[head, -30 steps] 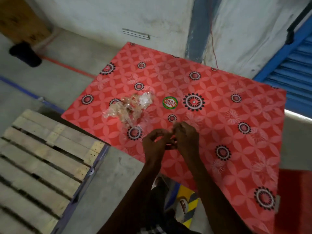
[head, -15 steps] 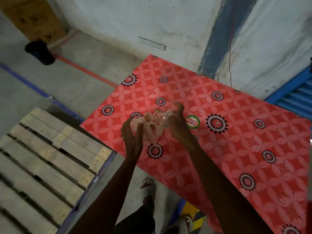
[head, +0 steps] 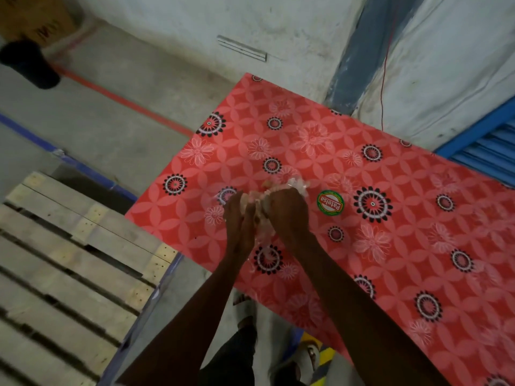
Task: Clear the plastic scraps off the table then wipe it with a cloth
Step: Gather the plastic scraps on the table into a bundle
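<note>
Plastic scraps (head: pixel 274 190), clear and crinkled, sit bunched between my two hands over the near left part of the table (head: pixel 404 246). My left hand (head: pixel 240 221) curls round the left side of the bundle, fingers bent in against it. My right hand (head: pixel 287 211) closes over the right side and top, knuckles up, with a puff of the clear film sticking out past my fingers on the far side. The two hands press close together, the plastic filling the gap between them. Whether the bundle touches the tabletop or hangs just above it, I cannot tell.

The table wears a red cover printed with pale petals and black-and-white flower rings. A round green-rimmed sticker (head: pixel 330 203) lies flat on it just to the right of my right hand, apart from the scraps. A wooden pallet (head: pixel 69 260) stands on the floor to the left of the table, its corner near the table's edge. Beyond the table rises a pale wall (head: pixel 278 23) with a thin red wire (head: pixel 386 79) hanging down it, and a blue shutter (head: pixel 490 151) shows at the far right. A dark object (head: pixel 30 65) stands on the floor at the far left.
</note>
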A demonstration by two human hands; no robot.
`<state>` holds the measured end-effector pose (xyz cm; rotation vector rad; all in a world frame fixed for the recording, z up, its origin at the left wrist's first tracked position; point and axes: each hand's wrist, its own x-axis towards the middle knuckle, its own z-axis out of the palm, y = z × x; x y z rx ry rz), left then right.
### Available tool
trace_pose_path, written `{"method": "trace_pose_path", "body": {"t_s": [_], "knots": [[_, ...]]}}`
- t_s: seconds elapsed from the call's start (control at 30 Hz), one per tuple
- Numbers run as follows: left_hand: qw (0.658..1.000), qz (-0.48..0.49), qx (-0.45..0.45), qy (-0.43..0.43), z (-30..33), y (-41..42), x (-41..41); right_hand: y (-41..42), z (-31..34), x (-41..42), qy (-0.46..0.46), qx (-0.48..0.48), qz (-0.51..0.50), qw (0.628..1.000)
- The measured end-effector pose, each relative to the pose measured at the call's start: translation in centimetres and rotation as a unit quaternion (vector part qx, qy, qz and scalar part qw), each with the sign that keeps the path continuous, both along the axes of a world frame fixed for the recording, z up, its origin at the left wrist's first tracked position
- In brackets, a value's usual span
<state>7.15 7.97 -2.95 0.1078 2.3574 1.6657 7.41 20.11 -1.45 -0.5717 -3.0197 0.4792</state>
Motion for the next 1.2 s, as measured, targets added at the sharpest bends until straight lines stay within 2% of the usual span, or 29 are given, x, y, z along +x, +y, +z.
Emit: {"method": "trace_pose_path", "body": {"t_s": [0.07, 0.17, 0.23, 0.3, 0.37, 0.43, 0.5, 0.6, 0.77, 0.87, 0.93, 1.2], "knots": [[1.000, -0.004, 0.004, 0.014, -0.9, -0.1, -0.2, 0.6, 0.8, 0.1, 0.051, 0.002, -0.025, 0.998], [1.000, 0.027, 0.011, 0.009, -1.4, -0.3, -0.4, 2.1, 1.6, -0.2, 0.041, -0.023, -0.027, 0.999], [0.997, 0.067, 0.030, 0.008, -1.5, -0.6, -0.3, 3.7, 2.4, -0.2, 0.063, -0.122, -0.027, 0.990], [0.994, 0.090, 0.059, 0.006, -1.9, -0.9, -0.2, 5.4, 3.7, 0.4, 0.152, -0.235, -0.062, 0.958], [0.991, 0.101, 0.093, -0.010, -1.9, -0.7, 0.1, 7.3, 2.6, 0.2, 0.204, -0.216, -0.086, 0.951], [0.990, 0.098, 0.100, -0.016, -1.5, 0.1, 0.5, 8.0, 0.4, -0.2, 0.128, -0.208, -0.099, 0.965], [0.994, 0.078, 0.079, -0.008, -1.1, 1.3, 0.9, 7.4, -1.9, -0.2, 0.044, -0.204, -0.057, 0.976], [0.995, 0.055, 0.085, -0.007, -0.6, 2.8, 0.9, 5.0, -3.3, -0.1, 0.006, -0.243, -0.021, 0.970], [0.993, 0.078, 0.093, -0.002, -2.3, 4.8, -0.5, 2.3, -3.4, 0.3, 0.097, -0.376, -0.048, 0.920], [0.987, 0.098, 0.131, 0.003, -3.0, 5.5, -0.8, 1.1, -3.1, 0.5, 0.149, -0.455, -0.104, 0.872], [0.978, 0.120, 0.169, -0.030, -2.9, 5.9, -0.8, 0.0, -2.8, 0.7, 0.159, -0.523, -0.126, 0.828], [0.964, 0.091, 0.228, -0.104, -2.1, 7.7, 0.9, 0.3, -2.3, 2.3, 0.219, -0.612, -0.205, 0.732]]}}
